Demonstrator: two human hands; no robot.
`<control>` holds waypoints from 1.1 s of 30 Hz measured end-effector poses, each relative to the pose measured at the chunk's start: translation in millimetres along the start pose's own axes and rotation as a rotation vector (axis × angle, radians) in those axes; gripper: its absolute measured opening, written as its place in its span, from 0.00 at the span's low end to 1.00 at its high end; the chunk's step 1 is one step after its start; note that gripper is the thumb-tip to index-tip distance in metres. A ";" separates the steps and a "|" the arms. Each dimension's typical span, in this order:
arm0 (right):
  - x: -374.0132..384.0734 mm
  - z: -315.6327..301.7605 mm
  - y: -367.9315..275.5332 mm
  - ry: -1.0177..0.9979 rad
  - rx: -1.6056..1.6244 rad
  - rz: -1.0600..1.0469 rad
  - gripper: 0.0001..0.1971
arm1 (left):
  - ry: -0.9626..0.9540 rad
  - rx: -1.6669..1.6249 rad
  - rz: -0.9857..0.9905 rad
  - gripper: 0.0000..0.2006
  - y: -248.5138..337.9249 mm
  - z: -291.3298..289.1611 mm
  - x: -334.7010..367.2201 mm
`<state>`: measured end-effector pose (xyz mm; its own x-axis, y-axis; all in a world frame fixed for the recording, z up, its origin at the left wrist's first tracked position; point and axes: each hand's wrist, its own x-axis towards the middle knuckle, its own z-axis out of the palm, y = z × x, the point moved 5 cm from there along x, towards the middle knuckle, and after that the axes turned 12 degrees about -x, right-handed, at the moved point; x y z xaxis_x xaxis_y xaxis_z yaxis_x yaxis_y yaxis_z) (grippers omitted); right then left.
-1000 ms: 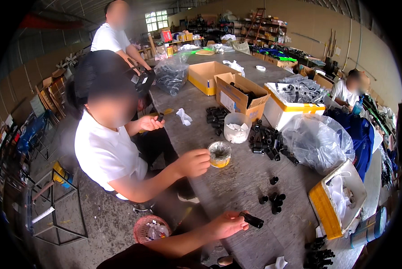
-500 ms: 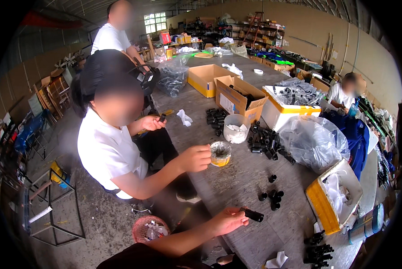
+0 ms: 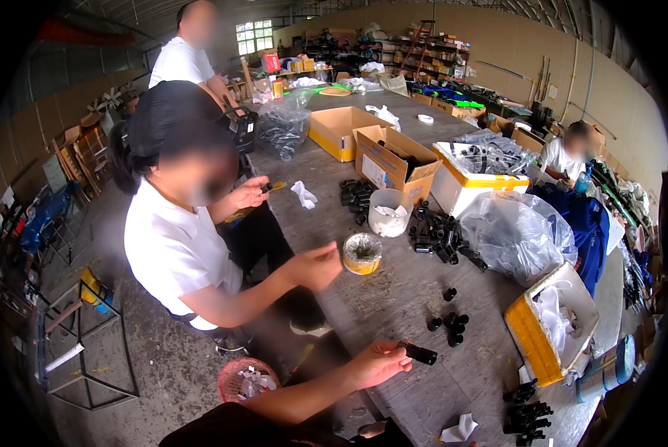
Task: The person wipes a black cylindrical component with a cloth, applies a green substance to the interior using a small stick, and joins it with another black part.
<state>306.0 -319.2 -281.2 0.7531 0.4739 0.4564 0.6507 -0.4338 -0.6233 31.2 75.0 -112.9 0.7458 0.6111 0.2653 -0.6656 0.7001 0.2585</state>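
My left hand [image 3: 379, 365] reaches over the near edge of the table from the lower left. Its thumb and fingers pinch one end of a short black cylindrical tube [image 3: 421, 354], which points to the right. Beyond the held tube, several small black cylindrical parts [image 3: 457, 328] stand or lie on the tabletop. More black parts [image 3: 527, 421] are grouped at the near right. A crumpled white cloth or paper [image 3: 459, 430] lies near the lower edge. My right hand does not show.
A co-worker in a white shirt [image 3: 177, 249] sits to the left, near a tub with a yellow band [image 3: 362, 255] and a white tub [image 3: 390, 214]. Cardboard boxes [image 3: 382, 170], a plastic bag [image 3: 516, 235] and a foam box [image 3: 531, 344] stand on the table [image 3: 393, 298]. A pink basket [image 3: 233, 384] is below.
The co-worker's near hand has drawn back slightly from the yellow-banded tub and turned. My left hand keeps its grip on the black tube, nearly still. The view has shifted a little.
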 end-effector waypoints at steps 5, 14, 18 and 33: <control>4.5 -2.1 -11.2 -0.058 -0.125 0.000 0.26 | 0.040 -0.007 0.010 0.07 2.4 -0.6 -3.4; 7.8 -5.0 -37.9 0.002 -0.104 0.023 0.24 | -0.017 0.003 -0.009 0.08 2.2 -3.7 -3.5; 17.2 -13.9 -66.3 0.058 -0.217 -0.069 0.24 | -0.015 0.000 -0.013 0.08 3.7 0.4 -2.3; 11.7 -5.1 -46.5 0.131 -0.053 0.041 0.20 | -0.011 0.009 -0.009 0.09 1.1 -3.6 -2.1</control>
<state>285.0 -297.4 -243.7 0.7832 0.3520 0.5125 0.6206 -0.4926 -0.6101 29.0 75.9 -116.6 0.7517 0.6003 0.2732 -0.6589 0.7023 0.2697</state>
